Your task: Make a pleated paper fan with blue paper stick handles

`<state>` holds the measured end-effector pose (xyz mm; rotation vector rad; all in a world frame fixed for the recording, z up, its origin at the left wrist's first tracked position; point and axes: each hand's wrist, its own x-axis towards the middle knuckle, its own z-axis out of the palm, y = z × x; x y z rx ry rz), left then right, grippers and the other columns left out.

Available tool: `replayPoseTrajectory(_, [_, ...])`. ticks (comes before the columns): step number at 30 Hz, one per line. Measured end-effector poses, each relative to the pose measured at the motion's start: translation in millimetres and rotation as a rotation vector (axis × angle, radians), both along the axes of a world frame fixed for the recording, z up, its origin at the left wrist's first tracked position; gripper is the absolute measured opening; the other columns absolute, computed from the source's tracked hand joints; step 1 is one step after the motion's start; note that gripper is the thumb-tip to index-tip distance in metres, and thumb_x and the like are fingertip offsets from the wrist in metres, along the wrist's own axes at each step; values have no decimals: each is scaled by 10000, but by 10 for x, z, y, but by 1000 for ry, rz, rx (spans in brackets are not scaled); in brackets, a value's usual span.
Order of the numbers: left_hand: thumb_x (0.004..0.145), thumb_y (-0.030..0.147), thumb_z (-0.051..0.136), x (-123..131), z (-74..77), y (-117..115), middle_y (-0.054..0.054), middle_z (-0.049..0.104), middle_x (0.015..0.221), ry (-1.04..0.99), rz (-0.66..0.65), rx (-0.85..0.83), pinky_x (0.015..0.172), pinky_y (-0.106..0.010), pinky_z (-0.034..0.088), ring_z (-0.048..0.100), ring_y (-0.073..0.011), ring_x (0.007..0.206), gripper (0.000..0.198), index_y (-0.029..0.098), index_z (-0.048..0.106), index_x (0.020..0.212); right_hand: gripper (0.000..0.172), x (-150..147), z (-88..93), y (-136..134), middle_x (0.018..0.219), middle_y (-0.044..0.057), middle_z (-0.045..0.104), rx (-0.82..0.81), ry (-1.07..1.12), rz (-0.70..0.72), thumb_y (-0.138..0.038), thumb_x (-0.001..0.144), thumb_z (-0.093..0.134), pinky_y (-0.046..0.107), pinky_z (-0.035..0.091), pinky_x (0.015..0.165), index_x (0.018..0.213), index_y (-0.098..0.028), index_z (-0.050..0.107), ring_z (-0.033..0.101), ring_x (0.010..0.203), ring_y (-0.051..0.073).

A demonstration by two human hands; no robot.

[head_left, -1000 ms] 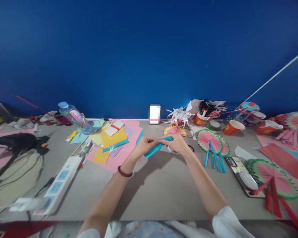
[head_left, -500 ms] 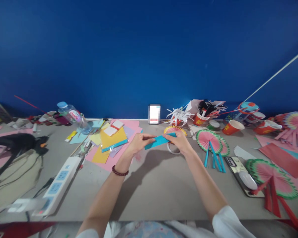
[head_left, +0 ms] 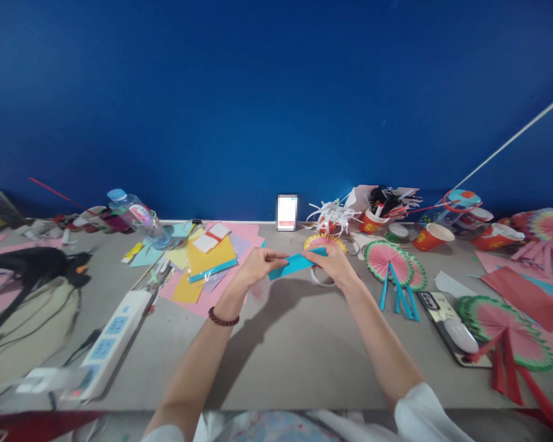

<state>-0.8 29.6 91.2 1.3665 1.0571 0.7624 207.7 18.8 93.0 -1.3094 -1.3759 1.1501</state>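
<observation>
Blue strip (head_left: 295, 264) barely shifted, tape ring (head_left: 321, 276) behind

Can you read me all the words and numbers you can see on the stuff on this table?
Clear plastic water bottle: its red label has white writing, too blurred to read.
Red paper cups: yellow marks, too small to read.
White card against the blue wall: blurred out, unreadable.
Nothing else shows writing, not even the folded blue paper strip held by both hands.
</observation>
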Motion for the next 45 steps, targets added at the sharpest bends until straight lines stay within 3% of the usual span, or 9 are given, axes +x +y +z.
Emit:
replayPoseTrajectory(5, [585,394,759,-21,-114,54,-60,712,706,8,-32,-21,590,-246,463,621,-156,625,303,134,736,738,265,9,-38,3,612,12,637,28,-65,19,-408,647,717,240,413,489,726,-155,726,539,520,120])
replayPoseTrajectory(9, [549,387,780,11,-106,41,-52,694,653,-18,-5,-29,551,-232,440,600,-141,578,303,130,725,700,288,14,-55,19,576,7,617,-1,-44,-1,-423,623,736,244,417,490,701,-148,707,539,513,124])
replayPoseTrajectory(14, [550,412,773,100,-90,24,-35,676,619,-49,182,-33,511,-227,422,567,-125,538,329,134,728,719,367,6,-68,67,620,9,627,-72,286,-14,-512,604,731,244,445,506,690,-165,648,554,528,117])
replayPoseTrajectory(18, [542,436,770,163,-115,15,-27,670,611,-98,285,-2,503,-226,418,555,-121,539,338,137,726,694,378,-64,-118,68,654,43,655,-79,253,67,-514,591,744,254,450,542,630,-150,651,558,543,116])
replayPoseTrajectory(23, [594,434,745,192,-92,-46,-35,669,628,-104,219,10,498,-219,423,556,-121,548,342,120,724,725,361,-131,-172,39,591,43,646,-28,95,6,-490,617,733,275,436,604,536,-152,639,566,581,142])
replayPoseTrajectory(32, [641,491,710,180,-68,-54,-26,672,647,-81,192,33,487,-206,401,544,-112,550,379,131,722,761,325,-119,-129,18,577,44,651,-34,94,3,-463,607,741,294,458,617,556,-150,670,575,576,154])
replayPoseTrajectory(41, [689,468,671,235,-81,-83,-13,632,599,-160,247,208,491,-206,397,528,-104,535,343,126,675,672,303,-224,-170,14,691,28,661,-53,384,128,-444,599,756,267,471,595,680,-165,673,559,598,125])
replayPoseTrajectory(45, [721,436,650,251,2,-143,-39,671,647,-140,214,212,537,-222,441,582,-129,582,313,126,684,687,287,-310,-205,-12,661,18,650,-72,441,71,-437,597,756,256,443,574,641,-172,654,557,602,125])
